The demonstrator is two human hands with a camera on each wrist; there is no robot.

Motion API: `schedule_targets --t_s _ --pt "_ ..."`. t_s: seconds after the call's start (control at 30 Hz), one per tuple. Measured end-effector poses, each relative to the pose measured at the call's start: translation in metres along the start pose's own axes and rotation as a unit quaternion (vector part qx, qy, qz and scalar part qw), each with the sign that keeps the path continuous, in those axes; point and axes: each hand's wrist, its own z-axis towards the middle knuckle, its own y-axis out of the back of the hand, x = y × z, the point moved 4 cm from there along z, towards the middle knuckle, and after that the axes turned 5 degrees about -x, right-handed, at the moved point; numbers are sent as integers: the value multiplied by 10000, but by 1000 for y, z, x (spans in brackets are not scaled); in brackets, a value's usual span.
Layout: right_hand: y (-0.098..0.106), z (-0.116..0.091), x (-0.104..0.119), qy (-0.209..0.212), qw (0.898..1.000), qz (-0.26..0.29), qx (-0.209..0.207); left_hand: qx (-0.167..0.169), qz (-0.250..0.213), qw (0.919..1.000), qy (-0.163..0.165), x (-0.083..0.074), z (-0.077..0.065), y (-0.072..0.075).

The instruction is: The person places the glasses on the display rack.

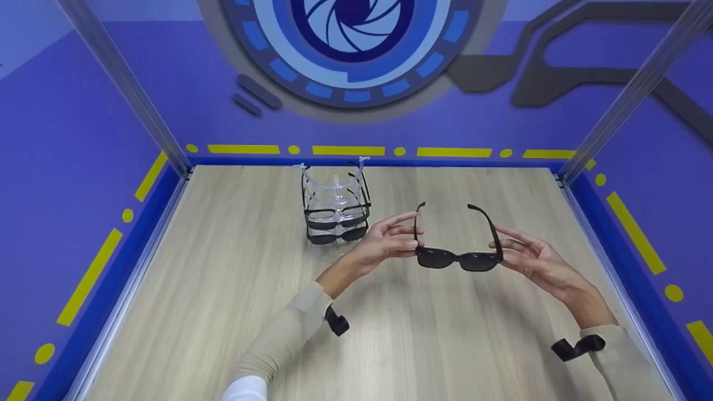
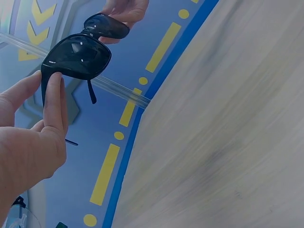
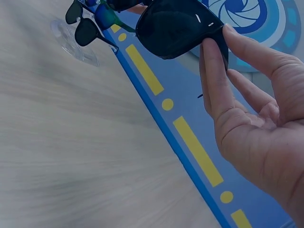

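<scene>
A pair of black sunglasses [image 1: 479, 262] is held up over the table, both temples unfolded and pointing away toward the back wall. My left hand [image 1: 385, 243] pinches the left temple near its hinge between thumb and fingers. On the other side, my right hand [image 1: 537, 262] grips the right temple close to the hinge. In the left wrist view the dark lenses of the sunglasses [image 2: 78, 57] face the camera. Left of my left hand stands a clear display stand [image 1: 336, 186] bearing several pairs of dark-framed glasses [image 1: 337, 224], one above another.
The wood-grain table [image 1: 223, 312] is bounded by blue panels with yellow marks [image 1: 348, 150] at the back and sides. Metal posts [image 1: 133, 94] rise at the back corners. Round transparent base of the stand [image 3: 80, 45] shows in the right wrist view.
</scene>
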Motion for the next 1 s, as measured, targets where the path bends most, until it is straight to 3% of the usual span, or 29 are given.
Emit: schedule_targets --t_s 0.57,1.0 --pt "-23 14 8 -165 9992 -57 -359 -117 55 9997 -209 -21 -19 14" --pt "-41 25 11 -179 9991 -54 -376 -199 116 9993 -288 -33 -32 24"
